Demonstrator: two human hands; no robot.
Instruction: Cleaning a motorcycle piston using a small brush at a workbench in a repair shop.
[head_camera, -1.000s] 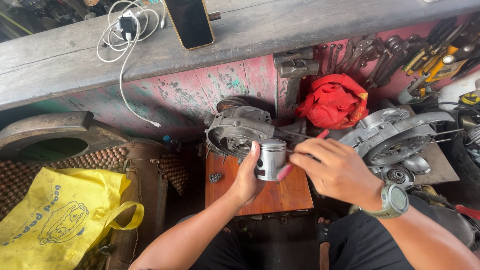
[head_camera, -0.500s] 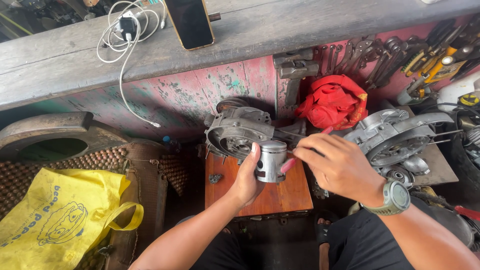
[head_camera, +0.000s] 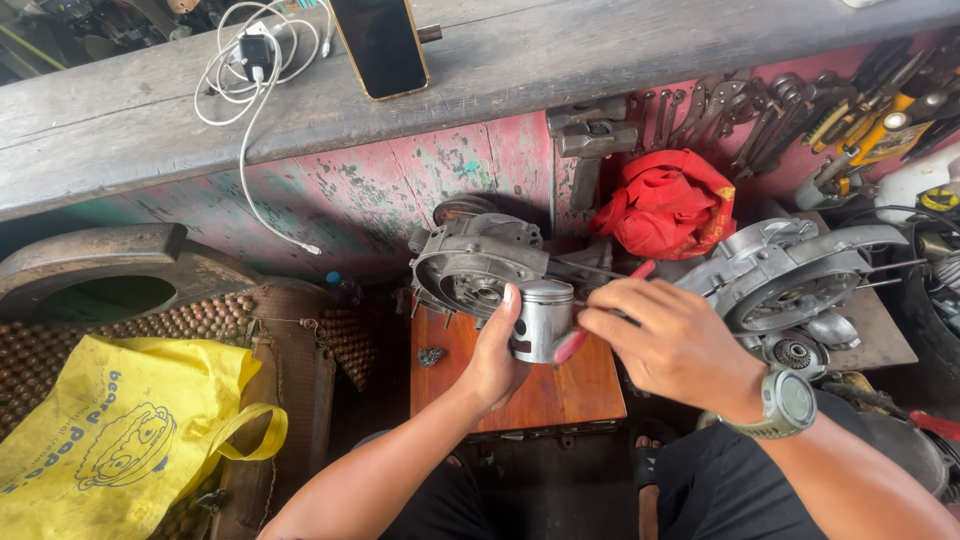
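The left hand (head_camera: 497, 358) is clamped around a short silver metal cylinder shaped like a piston (head_camera: 542, 318), thumb up along its near side, holding it upright above a small reddish-brown wooden table (head_camera: 560, 392). The right hand (head_camera: 672, 340), wearing a green wristwatch (head_camera: 786, 402), is closed on a slim tool with a red-pink handle (head_camera: 640, 271) and presses against the piston at its 3 o'clock side; the tool's tip is hidden behind the fingers. So both hands meet at the piston, just in front of the person's knees.

At 11 o'clock from the piston, touching the far edge of the table, sits a grey cast-metal engine casing (head_camera: 470, 266) with long thin studs pointing toward 3 o'clock. A second, paler engine casing half (head_camera: 790, 280) lies at 3 o'clock. A bunched red cloth (head_camera: 665, 205) rests at 1 o'clock, under a row of hanging spanners (head_camera: 730, 110). A yellow plastic bag (head_camera: 120, 430) lies at 8 o'clock. On the weathered plank shelf (head_camera: 600, 60) at 12 o'clock are a dark phone (head_camera: 380, 45) and a white charger cable (head_camera: 250, 80)
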